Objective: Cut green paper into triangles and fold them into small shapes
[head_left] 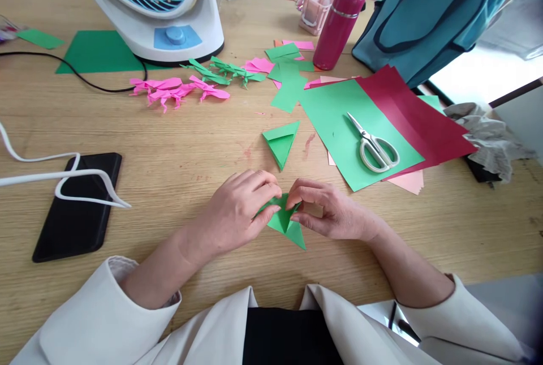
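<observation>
A small folded green paper piece lies on the wooden table near the front edge. My left hand pinches its left side with fingers curled. From the right, my right hand pinches its top the same way. Part of the paper is hidden under both sets of fingers; its lower point sticks out towards me. Just beyond my hands lies a second folded green triangle, untouched.
Green and dark red paper sheets lie at right with white scissors on top. Pink and green folded figures, a fan, a magenta bottle, a blue bag, and a black phone with a white cable stand around.
</observation>
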Demonstrator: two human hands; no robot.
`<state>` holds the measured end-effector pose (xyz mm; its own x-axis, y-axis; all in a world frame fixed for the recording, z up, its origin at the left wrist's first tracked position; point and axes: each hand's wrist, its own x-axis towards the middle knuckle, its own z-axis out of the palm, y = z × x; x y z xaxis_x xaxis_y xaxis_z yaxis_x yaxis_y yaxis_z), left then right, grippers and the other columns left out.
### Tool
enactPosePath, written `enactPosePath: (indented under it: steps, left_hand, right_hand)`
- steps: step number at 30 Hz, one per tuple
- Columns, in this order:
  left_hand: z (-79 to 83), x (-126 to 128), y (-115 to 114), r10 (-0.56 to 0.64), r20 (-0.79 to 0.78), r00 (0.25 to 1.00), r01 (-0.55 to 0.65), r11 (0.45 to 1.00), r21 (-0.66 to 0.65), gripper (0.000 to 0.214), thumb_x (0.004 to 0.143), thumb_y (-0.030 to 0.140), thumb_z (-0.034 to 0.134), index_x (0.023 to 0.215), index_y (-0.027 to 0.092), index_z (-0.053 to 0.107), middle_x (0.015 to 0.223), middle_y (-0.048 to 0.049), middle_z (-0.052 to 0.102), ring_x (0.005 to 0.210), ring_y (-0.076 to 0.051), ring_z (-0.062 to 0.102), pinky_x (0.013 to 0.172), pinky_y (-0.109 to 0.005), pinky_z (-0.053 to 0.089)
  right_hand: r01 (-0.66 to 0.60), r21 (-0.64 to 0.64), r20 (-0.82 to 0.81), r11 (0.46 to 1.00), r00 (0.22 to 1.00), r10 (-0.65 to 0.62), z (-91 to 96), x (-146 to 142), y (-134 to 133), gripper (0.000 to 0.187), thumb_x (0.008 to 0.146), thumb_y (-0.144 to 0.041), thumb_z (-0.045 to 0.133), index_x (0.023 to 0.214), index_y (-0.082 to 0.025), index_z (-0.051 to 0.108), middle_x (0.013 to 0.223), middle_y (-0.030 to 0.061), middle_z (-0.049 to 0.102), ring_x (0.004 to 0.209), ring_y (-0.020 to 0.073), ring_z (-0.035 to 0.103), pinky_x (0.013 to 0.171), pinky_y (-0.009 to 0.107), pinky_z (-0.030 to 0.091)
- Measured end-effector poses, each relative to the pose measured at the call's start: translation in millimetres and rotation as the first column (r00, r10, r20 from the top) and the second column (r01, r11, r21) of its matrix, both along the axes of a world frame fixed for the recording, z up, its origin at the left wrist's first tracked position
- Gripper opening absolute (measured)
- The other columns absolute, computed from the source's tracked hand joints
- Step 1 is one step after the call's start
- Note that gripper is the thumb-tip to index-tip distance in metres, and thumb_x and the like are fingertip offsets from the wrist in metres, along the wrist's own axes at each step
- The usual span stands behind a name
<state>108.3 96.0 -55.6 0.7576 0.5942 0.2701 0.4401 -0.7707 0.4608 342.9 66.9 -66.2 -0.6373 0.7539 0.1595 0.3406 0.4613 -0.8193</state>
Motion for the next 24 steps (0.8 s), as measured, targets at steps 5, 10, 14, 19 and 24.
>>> enactPosePath:
  steps: [5, 10, 14, 19, 24]
  left_hand:
    - [-14.4, 1, 3, 0.003, -0.006, 1.000, -0.005, 0.980, -0.197, 0.013, 0.093, 0.014, 0.052, 0.104, 0.020, 0.054, 0.097, -0.0034, 0.062, 0.086, -0.018, 0.061, 0.073, -0.029, 0.046]
    - [-17.0, 3, 3, -0.048, 0.042, 0.998, 0.054, 0.983, -0.175, 0.015, 0.092, 0.008, 0.049, 0.095, 0.020, 0.058, 0.097, -0.0044, 0.058, 0.092, -0.018, 0.057, 0.080, -0.031, 0.045]
    - [-19.6, 4, -2, -0.108, -0.019, 0.994, 0.107, 0.993, -0.049, 0.021, 0.095, 0.008, 0.045, 0.091, 0.017, 0.063, 0.095, -0.0067, 0.058, 0.091, -0.020, 0.053, 0.079, -0.032, 0.045]
    - [-23.2, 6, -10, -0.180, -0.106, 0.978, 0.173, 0.982, -0.076, 0.028, 0.095, 0.005, 0.038, 0.098, 0.016, 0.064, 0.093, -0.0064, 0.056, 0.084, -0.017, 0.054, 0.074, -0.030, 0.045]
    - [-22.0, 8, -11, -0.199, -0.075, 0.977, 0.189, 0.974, -0.123, 0.019, 0.097, 0.021, 0.047, 0.108, 0.016, 0.062, 0.104, -0.0091, 0.058, 0.094, -0.021, 0.057, 0.081, -0.034, 0.047]
  right_hand:
    - [0.014, -0.076, -0.043, 0.997, 0.999, -0.018, 0.8, 2, 2, 0.011, 0.094, -0.028, 0.061, 0.099, -0.017, 0.062, 0.097, 0.0057, 0.061, 0.077, 0.0138, 0.059, 0.072, 0.027, 0.049]
    - [0.028, -0.103, 0.029, 0.994, 0.999, -0.025, 3.7, 2, 5, 0.010, 0.093, -0.024, 0.061, 0.100, -0.017, 0.063, 0.091, 0.0039, 0.060, 0.069, 0.0115, 0.055, 0.065, 0.025, 0.045]
    - [0.057, -0.106, 0.078, 0.993, 0.996, -0.049, 3.5, 2, 7, 0.005, 0.091, -0.020, 0.060, 0.088, -0.016, 0.061, 0.080, 0.0004, 0.057, 0.063, 0.0095, 0.049, 0.059, 0.023, 0.039]
    - [0.095, -0.184, 0.127, 0.978, 0.989, -0.073, 0.2, 5, 10, 0.005, 0.090, -0.021, 0.058, 0.088, -0.017, 0.060, 0.060, -0.0074, 0.045, 0.052, 0.0070, 0.039, 0.051, 0.021, 0.031]
    - [-0.003, -0.208, 0.253, 0.978, 0.966, 0.056, 16.6, 5, 21, 0.008, 0.088, -0.019, 0.057, 0.091, -0.016, 0.064, 0.067, -0.0054, 0.054, 0.058, 0.0078, 0.043, 0.057, 0.022, 0.034]
